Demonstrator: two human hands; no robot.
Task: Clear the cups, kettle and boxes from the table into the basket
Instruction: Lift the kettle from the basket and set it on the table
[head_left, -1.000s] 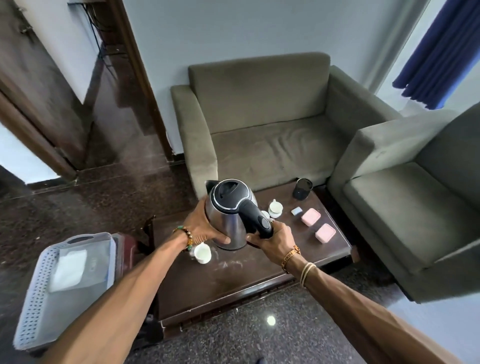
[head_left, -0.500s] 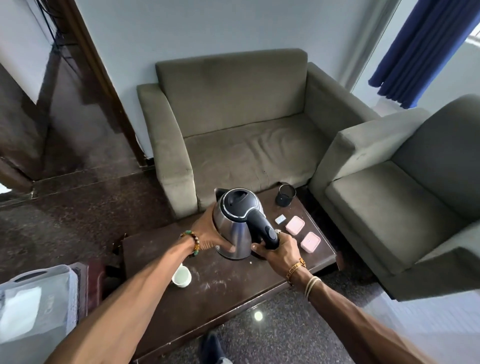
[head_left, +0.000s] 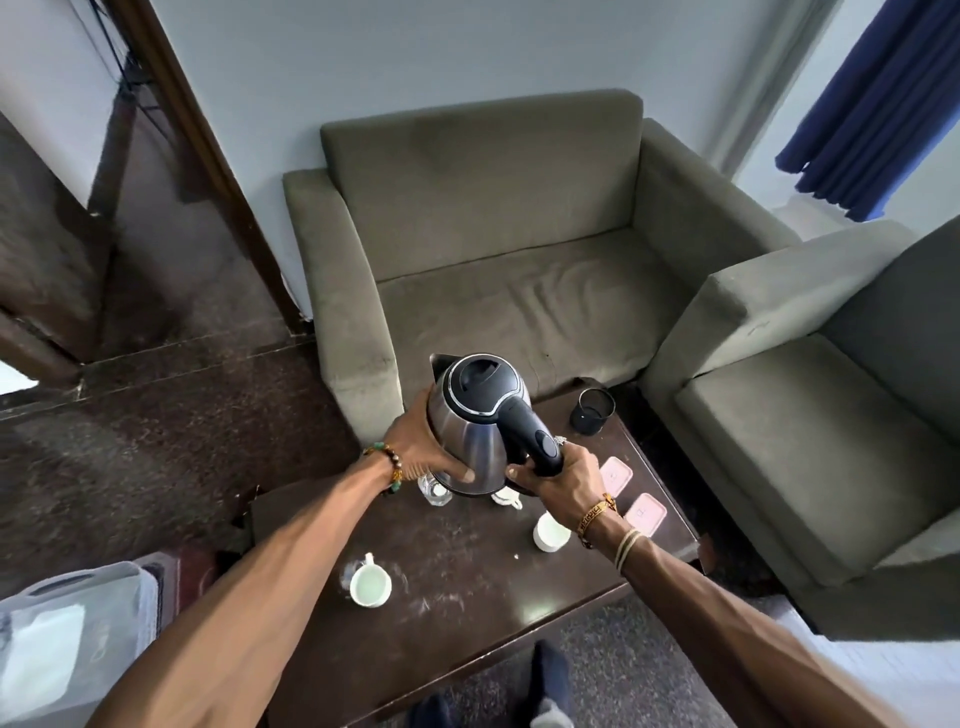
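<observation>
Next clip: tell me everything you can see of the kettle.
The stainless-steel electric kettle has a shiny rounded body, a black domed lid ringed in chrome, a pointed spout facing away from the camera and a thick black handle with a switch. It is roughly upright and seems lifted just above the dark wooden table. The left hand cups its body; the right hand grips the lower handle. Its underside is hidden.

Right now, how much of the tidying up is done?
Barely started. The visible part of the basket shows no cups or boxes yet. In hand: the kettle, left hand on its steel body, right hand round its handle. Still on the table: two white cups, two pink boxes and a black cup; another cup peeks out under the kettle.
</observation>
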